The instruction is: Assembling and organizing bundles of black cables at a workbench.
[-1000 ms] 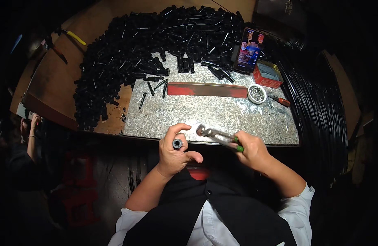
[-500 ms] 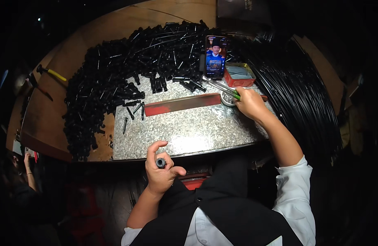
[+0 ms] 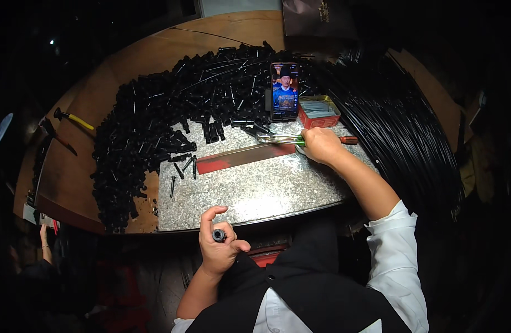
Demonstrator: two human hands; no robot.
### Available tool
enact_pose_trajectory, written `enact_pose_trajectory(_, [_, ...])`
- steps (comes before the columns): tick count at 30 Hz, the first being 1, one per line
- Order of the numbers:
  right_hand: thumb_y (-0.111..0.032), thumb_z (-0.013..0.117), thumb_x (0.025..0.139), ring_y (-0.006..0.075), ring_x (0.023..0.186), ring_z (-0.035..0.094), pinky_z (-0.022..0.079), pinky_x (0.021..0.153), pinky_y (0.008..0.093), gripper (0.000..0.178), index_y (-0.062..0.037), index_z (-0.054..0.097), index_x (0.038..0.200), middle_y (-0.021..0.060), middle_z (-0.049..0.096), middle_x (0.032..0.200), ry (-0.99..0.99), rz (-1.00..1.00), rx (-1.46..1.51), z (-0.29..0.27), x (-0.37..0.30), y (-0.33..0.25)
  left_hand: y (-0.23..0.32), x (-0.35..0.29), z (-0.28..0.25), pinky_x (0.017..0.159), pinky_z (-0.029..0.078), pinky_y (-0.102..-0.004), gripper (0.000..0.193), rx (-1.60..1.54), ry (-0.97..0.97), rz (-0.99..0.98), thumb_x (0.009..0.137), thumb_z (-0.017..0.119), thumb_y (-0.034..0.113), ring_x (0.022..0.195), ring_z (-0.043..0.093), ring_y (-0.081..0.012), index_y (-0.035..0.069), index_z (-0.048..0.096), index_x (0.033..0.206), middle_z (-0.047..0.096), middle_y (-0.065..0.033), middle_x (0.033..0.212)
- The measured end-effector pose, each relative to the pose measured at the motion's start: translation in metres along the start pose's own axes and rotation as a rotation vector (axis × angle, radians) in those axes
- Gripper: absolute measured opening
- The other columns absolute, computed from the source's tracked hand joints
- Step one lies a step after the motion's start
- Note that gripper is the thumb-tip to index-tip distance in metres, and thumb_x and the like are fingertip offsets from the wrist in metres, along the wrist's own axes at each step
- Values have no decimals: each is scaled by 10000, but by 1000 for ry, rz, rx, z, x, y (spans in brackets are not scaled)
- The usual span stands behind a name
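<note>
Left hand: held near the body, just off the near edge of the stone slab; thumb and fingers curled around a small black tube piece, its round open end facing up; the forefinger is lifted and bent above it.
Right hand: stretched to the far right part of the slab, fingers closed around the green-handled pliers.
Pliers: lying nearly level, metal nose pointing left, just in front of the phone; whether the nose grips anything I cannot tell.
Stone slab: speckled grey, lying on the wooden table, its near edge toward the person.
Red strip: a long flat bar on the slab, running left to right, just on the near side of the pliers.
Black pieces: a big heap of short black tubes covering the far and left part of the table, spilling onto the slab; a few loose ones lie near the left end of the red strip.
Phone: upright at the far edge of the slab, screen lit.
Red tin: open, just right of the phone, beside the right hand on its far side.
Black cable coil: a thick bundle curving along the right side of the table.
Yellow-handled tool: on the far left of the table, well apart from both hands.
Another person: a hand shows at the lower left edge, away from the work.
</note>
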State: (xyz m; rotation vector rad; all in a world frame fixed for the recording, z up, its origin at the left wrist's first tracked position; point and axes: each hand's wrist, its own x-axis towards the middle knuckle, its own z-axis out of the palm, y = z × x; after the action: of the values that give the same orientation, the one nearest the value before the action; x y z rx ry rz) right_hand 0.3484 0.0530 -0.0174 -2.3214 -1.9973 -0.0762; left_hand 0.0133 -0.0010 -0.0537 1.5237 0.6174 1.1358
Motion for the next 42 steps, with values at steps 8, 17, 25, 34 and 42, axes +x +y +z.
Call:
enact_pose_trajectory(8, [-146, 605, 798, 331, 736, 640, 488, 661, 439, 137, -17, 570, 826, 187, 648, 777, 218, 41, 270, -3, -25, -13, -8, 0, 3, 485, 332, -179, 885, -10, -10, -18, 606, 839, 395, 496, 397, -42, -3, 346, 1225, 379, 57, 552])
enact_pose_trajectory(17, [-137, 599, 888, 78, 713, 485, 402, 648, 244, 113, -25, 587, 888, 4, 550, 807, -140, -196, 1502, -3, -101, -116, -9, 8, 12, 491, 304, -167, 905, 102, -26, -34, 587, 852, 365, 503, 374, -28, 15, 336, 1242, 368, 66, 560])
enact_pose_trajectory(25, [-16, 598, 848, 146, 778, 540, 446, 693, 274, 37, -11, 588, 883, 76, 525, 921, 53, -514, 1398, 14, -110, -147, -17, 4, 19, 504, 377, -194, 884, 58, 10, 53, 585, 879, 350, 555, 513, -69, 19, 382, 1236, 529, -9, 602])
enact_pose_trajectory(34, [10, 561, 873, 172, 778, 600, 513, 673, 297, 69, 16, 558, 942, 102, 501, 946, -22, -473, 1516, 15, -116, -154, -12, 3, 15, 566, 465, -228, 893, 87, -26, 75, 594, 872, 367, 666, 623, -121, 12, 375, 1245, 626, -78, 714])
enact_pose_trajectory(42, [-19, 568, 882, 162, 768, 576, 490, 675, 287, 64, 11, 554, 937, 97, 512, 938, 11, -491, 1474, 21, -114, -151, -3, 7, 15, 520, 428, -205, 890, 86, -40, 20, 588, 871, 372, 592, 577, -92, 15, 378, 1236, 576, -36, 619])
